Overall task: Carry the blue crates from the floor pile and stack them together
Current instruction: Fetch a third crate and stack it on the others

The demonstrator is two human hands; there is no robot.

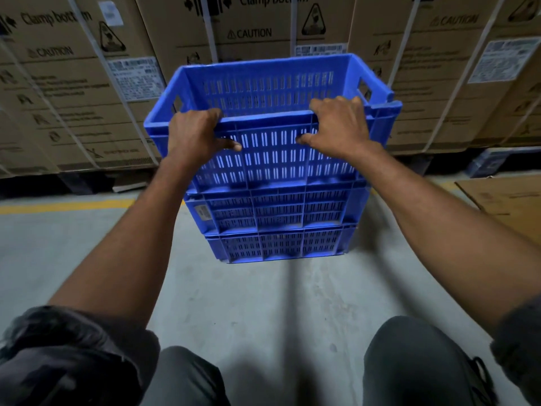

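Fingers of both hands are curling over the near rim of the top crate [272, 92] at the centre of the frame. The left hand [195, 133] is gripping left of the rim's middle, thumb pressing the slotted wall below; the right hand [339, 126] is doing the same further right. The crate is sitting on two more blue crates [275, 224], the stack standing on the grey floor [248, 303]. Strapped cartons [73, 83] are filling the upper frame behind it.
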